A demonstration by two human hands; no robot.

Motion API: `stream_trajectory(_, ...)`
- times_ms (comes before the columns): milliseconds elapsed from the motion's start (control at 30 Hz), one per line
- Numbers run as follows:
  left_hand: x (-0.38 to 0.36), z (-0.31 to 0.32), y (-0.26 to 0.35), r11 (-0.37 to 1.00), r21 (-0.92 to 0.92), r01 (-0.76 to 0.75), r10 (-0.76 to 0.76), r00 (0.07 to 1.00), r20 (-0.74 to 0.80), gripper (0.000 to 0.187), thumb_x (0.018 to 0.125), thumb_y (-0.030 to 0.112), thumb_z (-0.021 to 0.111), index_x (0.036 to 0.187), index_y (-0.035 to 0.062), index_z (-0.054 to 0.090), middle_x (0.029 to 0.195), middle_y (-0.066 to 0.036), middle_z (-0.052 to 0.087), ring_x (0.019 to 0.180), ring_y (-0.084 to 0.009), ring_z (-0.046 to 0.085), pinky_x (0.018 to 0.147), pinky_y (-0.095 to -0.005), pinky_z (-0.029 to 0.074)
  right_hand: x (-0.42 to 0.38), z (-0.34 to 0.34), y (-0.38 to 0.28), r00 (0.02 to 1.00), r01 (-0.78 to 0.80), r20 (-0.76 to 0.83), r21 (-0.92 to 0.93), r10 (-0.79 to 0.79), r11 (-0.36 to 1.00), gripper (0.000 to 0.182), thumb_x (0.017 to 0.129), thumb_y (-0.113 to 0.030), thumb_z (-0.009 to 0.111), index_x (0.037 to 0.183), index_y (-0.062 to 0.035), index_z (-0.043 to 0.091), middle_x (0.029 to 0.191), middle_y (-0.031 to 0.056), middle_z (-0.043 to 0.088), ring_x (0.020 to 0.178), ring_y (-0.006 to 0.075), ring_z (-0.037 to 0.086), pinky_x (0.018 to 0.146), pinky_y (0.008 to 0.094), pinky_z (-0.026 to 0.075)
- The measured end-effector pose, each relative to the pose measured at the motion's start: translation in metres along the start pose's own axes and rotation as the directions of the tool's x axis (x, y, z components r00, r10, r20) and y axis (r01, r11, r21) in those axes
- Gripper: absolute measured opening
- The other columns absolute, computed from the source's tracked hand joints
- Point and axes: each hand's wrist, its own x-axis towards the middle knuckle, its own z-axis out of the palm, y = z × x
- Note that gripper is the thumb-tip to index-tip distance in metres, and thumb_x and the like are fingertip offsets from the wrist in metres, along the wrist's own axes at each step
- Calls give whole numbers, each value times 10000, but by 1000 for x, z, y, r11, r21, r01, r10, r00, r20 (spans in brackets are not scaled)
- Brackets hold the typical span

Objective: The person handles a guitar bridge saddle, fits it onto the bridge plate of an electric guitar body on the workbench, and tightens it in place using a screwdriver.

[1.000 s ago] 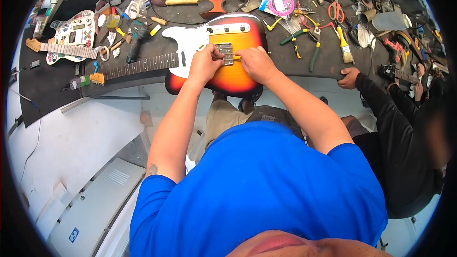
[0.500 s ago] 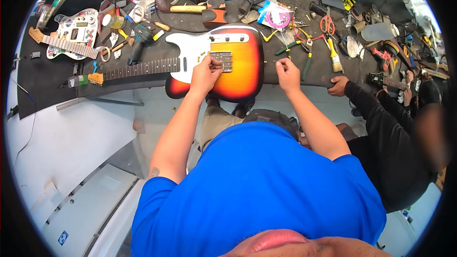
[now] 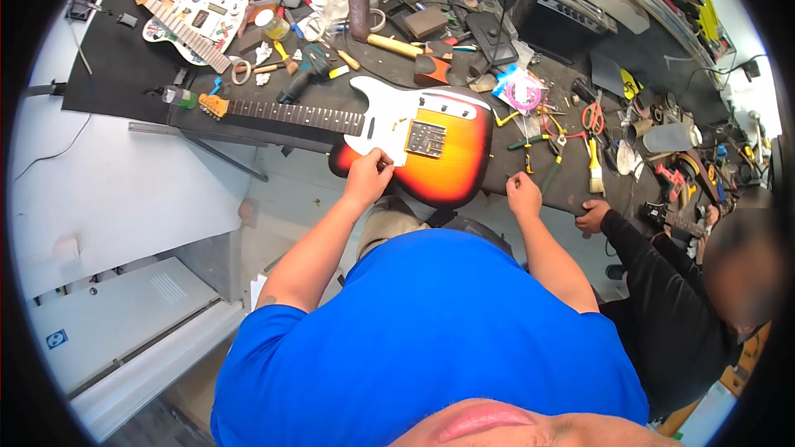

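A sunburst electric guitar point(image 3: 465, 167) lies face up along the bench's front edge, its neck point(image 3: 290, 113) pointing left. It carries a white pickguard point(image 3: 377, 101) and a metal bridge point(image 3: 426, 139), and has no strings on it. Small brass-coloured bits point(image 3: 396, 126) rest on the pickguard. My left hand point(image 3: 368, 178) is at the pickguard's lower corner, thumb and fingers pinched together; I cannot tell what is between them. Just right of the guitar body, my right hand point(image 3: 523, 196) is closed in a pinch at the bench edge, a tiny dark tip showing at the fingers.
Green-handled pliers point(image 3: 550, 174), a paintbrush point(image 3: 595, 172) and red scissors point(image 3: 593, 117) lie right of the guitar. A drill point(image 3: 305, 74) and a sticker-covered guitar point(image 3: 203, 25) are at the back left. A co-worker's hand point(image 3: 591, 217) rests at the bench edge on the right.
My left hand has moved from beside the bridge to the pickguard's lower corner. My right hand has come closer to the bench's front edge. The camera view has shifted, showing more of the bench's back.
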Motion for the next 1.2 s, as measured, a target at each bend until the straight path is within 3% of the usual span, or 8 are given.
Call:
stream_trajectory(200, -1, -47, 20, 982, 164, 90, -110, 987, 120, 151, 944, 117, 795, 959, 19, 682, 847, -155, 759, 774, -304, 757, 731, -424, 585, 6, 2, -2, 999, 24, -29, -82, -27, 996, 256, 929, -343, 681, 1007, -117, 772, 928, 149, 796, 935, 399, 763, 838, 513, 584)
stream_trajectory(400, 48, -111, -31, 952, 244, -186, 206, 977, -62, 160, 915, 64, 749, 1060, 21, 695, 979, -176, 737, 850, -355, 729, 789, -463, 585, -3, 19, -4, 989, -36, -144, 55, 43, 998, 234, 986, -279, 682, 1016, -52, 730, 870, 164, 747, 827, 376, 727, 786, 472, 572)
stream_trajectory(533, 100, -174, -70, 976, 211, -55, 88, 985, -151, 178, 928, 106, 799, 1075, 27, 738, 898, -132, 770, 819, -240, 747, 791, -381, 597, -29, 35, 11, 959, -111, -235, 193, 156, 975, 230, 1026, -245, 708, 1021, -15, 702, 842, 150, 715, 779, 304, 692, 777, 426, 561)
stream_trajectory(733, 163, -240, -112, 986, 164, 38, -19, 993, -119, 166, 930, 110, 789, 1068, 28, 744, 898, -128, 767, 824, -242, 744, 807, -394, 595, -124, 56, 30, 880, -313, -304, 207, 365, 927, 218, 1002, -220, 767, 1047, -17, 702, 862, 143, 733, 828, 295, 727, 782, 432, 564)
stream_trajectory(800, 185, -241, -124, 982, 187, 37, -19, 995, -96, 162, 935, 101, 787, 1073, 27, 743, 896, -117, 765, 825, -237, 746, 802, -389, 595, -168, 74, 43, 870, -363, -279, 193, 406, 912, 225, 1000, -226, 773, 1041, -17, 700, 866, 146, 734, 831, 294, 729, 787, 420, 566)
stream_trajectory(967, 208, -201, -109, 886, 412, -211, 152, 973, 171, 178, 925, 182, 694, 1031, 77, 792, 1010, -245, 780, 987, -468, 744, 901, -559, 590, -264, 113, 46, 830, -498, -167, 205, 532, 842, 220, 972, -223, 779, 1015, -19, 708, 910, 168, 753, 873, 317, 741, 840, 425, 579)
stream_trajectory(1067, 209, -166, -89, 849, 446, -284, 89, 908, 409, 236, 932, 162, 650, 1098, 66, 788, 1099, -243, 783, 1078, -443, 740, 961, -547, 582, -298, 118, 32, 840, -527, -88, 99, 535, 844, 215, 964, -234, 754, 1016, -29, 720, 923, 177, 761, 892, 329, 747, 850, 456, 581)
stream_trajectory(1200, 205, -135, -69, 880, 293, -375, 247, 886, 392, 279, 871, 65, 659, 1128, 31, 762, 1150, -247, 772, 1134, -433, 724, 990, -528, 573, -317, 127, 46, 845, -513, -81, 158, 529, 843, 227, 964, -244, 692, 984, -18, 712, 898, 199, 748, 902, 351, 743, 827, 486, 569)
